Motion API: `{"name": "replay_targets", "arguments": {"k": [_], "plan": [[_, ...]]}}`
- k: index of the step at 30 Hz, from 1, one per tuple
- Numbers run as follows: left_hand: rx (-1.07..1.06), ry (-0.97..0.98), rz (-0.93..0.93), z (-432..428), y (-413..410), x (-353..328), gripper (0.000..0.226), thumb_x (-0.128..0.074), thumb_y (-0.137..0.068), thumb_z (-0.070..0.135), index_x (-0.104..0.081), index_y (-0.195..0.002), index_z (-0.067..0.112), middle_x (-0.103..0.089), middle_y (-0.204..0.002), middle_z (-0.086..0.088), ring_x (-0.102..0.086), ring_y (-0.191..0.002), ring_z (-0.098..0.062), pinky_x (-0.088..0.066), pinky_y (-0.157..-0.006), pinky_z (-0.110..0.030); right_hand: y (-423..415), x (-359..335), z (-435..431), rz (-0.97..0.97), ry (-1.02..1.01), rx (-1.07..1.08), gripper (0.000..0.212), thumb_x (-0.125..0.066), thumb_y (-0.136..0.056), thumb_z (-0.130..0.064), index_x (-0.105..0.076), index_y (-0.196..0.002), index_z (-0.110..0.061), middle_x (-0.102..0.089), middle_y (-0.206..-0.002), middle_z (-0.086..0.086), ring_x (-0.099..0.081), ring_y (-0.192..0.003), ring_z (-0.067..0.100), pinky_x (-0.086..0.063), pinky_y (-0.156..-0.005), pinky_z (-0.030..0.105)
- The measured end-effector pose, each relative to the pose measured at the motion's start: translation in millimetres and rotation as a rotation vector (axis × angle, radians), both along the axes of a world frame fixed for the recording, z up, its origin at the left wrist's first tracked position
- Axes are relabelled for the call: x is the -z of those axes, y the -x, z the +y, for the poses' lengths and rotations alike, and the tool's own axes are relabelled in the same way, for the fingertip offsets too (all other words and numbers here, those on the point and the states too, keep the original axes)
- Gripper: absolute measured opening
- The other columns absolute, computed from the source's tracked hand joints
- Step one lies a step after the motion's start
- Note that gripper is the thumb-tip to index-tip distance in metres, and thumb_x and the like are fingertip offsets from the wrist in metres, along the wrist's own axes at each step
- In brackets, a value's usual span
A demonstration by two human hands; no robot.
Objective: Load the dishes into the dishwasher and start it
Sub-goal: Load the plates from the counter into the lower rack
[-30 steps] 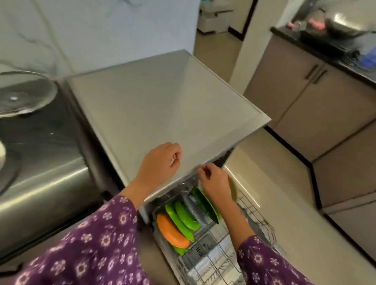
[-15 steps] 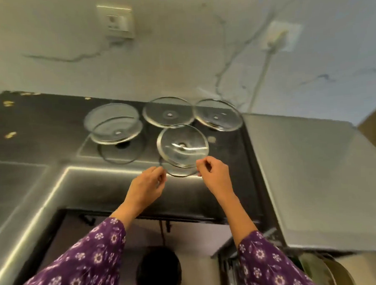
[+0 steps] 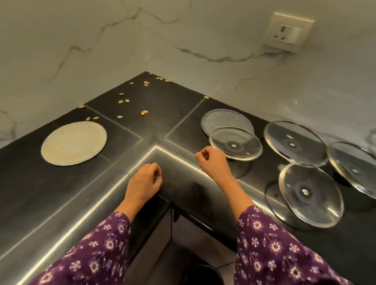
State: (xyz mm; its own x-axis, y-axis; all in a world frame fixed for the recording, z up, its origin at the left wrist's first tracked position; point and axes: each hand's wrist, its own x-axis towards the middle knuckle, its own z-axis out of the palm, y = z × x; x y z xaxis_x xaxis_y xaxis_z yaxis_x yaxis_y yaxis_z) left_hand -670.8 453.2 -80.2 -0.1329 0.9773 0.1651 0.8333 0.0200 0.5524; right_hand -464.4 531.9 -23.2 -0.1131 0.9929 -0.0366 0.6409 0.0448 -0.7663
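Observation:
Several clear glass lids lie on the black corner counter [image 3: 54, 193] at the right. The nearest glass lid [image 3: 236, 146] overlaps a textured glass plate [image 3: 223, 118] behind it. Three more lids lie further right: one at the back [image 3: 294, 143], one at the front [image 3: 311, 193] and one at the far right [image 3: 362, 170]. My right hand [image 3: 212, 160] hovers just left of the nearest lid, fingers loosely curled, holding nothing. My left hand [image 3: 145, 181] rests at the counter's inner corner, fingers loosely curled and empty. The dishwasher is out of view.
A round beige mat [image 3: 74, 143] lies on the counter at the left. Several small yellow seeds [image 3: 124, 101] are scattered near the back corner. A wall socket [image 3: 288, 31] sits on the marble wall at upper right. A dark round bin [image 3: 200, 279] stands on the floor below.
My view has swung left from the dishwasher to the corner counter. Both hands have left the front glass lid and now hover empty near the counter's inner corner.

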Motion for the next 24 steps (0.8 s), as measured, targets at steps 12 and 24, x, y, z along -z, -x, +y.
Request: {"name": "replay_targets", "arguments": {"k": [12, 24], "plan": [[-0.384, 0.014, 0.038, -37.4, 164.1, 14.2, 0.018, -0.054, -0.090, 0.033, -0.047, -0.078, 0.022, -0.049, -0.074, 0.008, -0.048, -0.069, -0.015, -0.041, -0.061, -0.032, 249.0, 20.6, 45.5, -0.098, 0.158, -0.400, 0.032, -0.054, -0.089, -0.028, -0.056, -0.067, -0.005, -0.069, -0.079, 0.024, -0.066, -0.080, 0.035, -0.052, -0.081, 0.041], [-0.498, 0.015, 0.026, -74.7, 203.6, 33.5, 0.020, -0.051, -0.090, 0.030, -0.048, -0.072, 0.020, -0.060, -0.078, -0.005, -0.057, -0.077, -0.027, -0.045, -0.065, -0.036, 372.6, 54.3, 43.9, -0.536, 0.140, -0.319, 0.070, -0.058, -0.085, -0.054, -0.052, -0.127, 0.002, -0.054, -0.126, 0.021, -0.051, -0.117, 0.036, -0.046, -0.083, 0.034]]}}
